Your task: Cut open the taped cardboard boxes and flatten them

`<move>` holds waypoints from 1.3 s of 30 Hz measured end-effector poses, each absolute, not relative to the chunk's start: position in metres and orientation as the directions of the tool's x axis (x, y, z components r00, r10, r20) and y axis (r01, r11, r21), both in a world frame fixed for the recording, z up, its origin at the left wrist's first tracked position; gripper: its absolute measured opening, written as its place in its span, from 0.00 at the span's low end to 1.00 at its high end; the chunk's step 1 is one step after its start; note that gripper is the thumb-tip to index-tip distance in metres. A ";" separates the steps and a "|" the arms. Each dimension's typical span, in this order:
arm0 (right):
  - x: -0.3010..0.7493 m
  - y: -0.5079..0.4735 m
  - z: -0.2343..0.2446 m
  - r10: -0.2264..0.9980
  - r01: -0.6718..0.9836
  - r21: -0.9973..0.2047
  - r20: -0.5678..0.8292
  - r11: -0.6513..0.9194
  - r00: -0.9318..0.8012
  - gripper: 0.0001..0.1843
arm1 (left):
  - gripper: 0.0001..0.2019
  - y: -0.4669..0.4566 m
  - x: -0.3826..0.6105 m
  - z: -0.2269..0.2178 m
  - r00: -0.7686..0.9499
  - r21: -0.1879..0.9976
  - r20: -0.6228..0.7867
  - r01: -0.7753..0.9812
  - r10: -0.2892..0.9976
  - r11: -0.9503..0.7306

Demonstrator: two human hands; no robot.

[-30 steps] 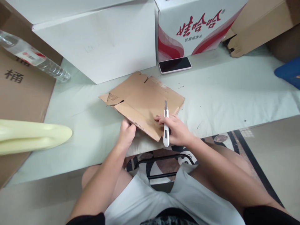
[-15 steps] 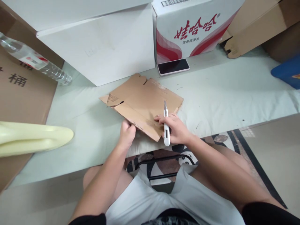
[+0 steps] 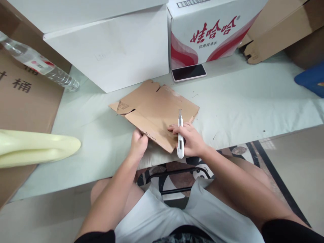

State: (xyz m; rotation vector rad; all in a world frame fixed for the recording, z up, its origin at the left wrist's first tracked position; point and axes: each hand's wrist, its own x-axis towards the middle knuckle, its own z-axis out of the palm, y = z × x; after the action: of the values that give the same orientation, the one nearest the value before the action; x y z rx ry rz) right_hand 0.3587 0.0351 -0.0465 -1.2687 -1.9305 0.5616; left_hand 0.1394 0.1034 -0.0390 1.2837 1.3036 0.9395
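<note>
A flat cardboard piece (image 3: 157,106) is lying just beyond the person's two hands, its near corner pointing toward the lap. The left hand (image 3: 139,145) is pinching the cardboard's near left edge, some of its fingers hiding underneath. The right hand (image 3: 191,140) is holding a white utility knife (image 3: 180,135), its blade pointing away from the body, while its fingertips are resting on the cardboard near the right edge. A pale green cloth is covering the table (image 3: 253,101). Behind the cardboard, a large white box (image 3: 111,57) is standing beside a white and red carton (image 3: 215,37), and a phone (image 3: 189,72) is lying face up before the carton. At the left, a clear bottle (image 3: 42,64) and a pale yellow object (image 3: 40,148) are showing against a brown box (image 3: 22,113). At the right, a blue object (image 3: 311,79) is sitting near the picture's edge. Below, a patterned mat (image 3: 243,152) is covering part of the tiled floor (image 3: 296,158).
</note>
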 end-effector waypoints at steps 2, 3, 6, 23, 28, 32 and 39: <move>0.358 0.035 -0.046 0.906 0.580 -0.698 0.357 0.421 -0.228 0.17 | 0.08 0.104 0.139 -0.040 0.106 0.976 -0.143 0.178 0.984 0.122; 0.358 0.035 -0.046 0.904 0.579 -0.696 0.363 0.425 -0.228 0.17 | 0.08 0.104 0.139 -0.040 0.103 0.976 -0.141 0.179 0.985 0.121; 0.358 0.035 -0.046 0.906 0.581 -0.697 0.356 0.420 -0.229 0.17 | 0.10 0.105 0.139 -0.041 0.096 0.976 -0.135 0.185 0.986 0.116; 0.359 0.035 -0.046 0.915 0.583 -0.706 0.323 0.403 -0.242 0.18 | 0.10 0.103 0.139 -0.036 0.087 0.970 -0.148 0.207 0.985 0.128; 0.359 0.034 -0.045 0.919 0.587 -0.707 0.312 0.395 -0.242 0.18 | 0.09 0.103 0.140 -0.036 0.088 0.971 -0.145 0.205 0.985 0.125; 0.359 0.033 -0.045 0.925 0.590 -0.712 0.298 0.381 -0.238 0.18 | 0.07 0.104 0.141 -0.038 0.111 0.972 -0.130 0.209 0.985 0.105; 0.354 0.030 -0.040 0.931 0.594 -0.717 0.281 0.364 -0.231 0.21 | 0.13 0.105 0.137 -0.046 0.083 0.969 -0.080 0.239 0.993 0.058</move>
State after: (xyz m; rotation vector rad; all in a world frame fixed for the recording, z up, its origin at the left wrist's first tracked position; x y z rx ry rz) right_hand 0.3537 0.0300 -0.0399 -1.3210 -1.9334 0.6203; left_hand 0.1368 0.1051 -0.0464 1.3701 1.3421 0.9667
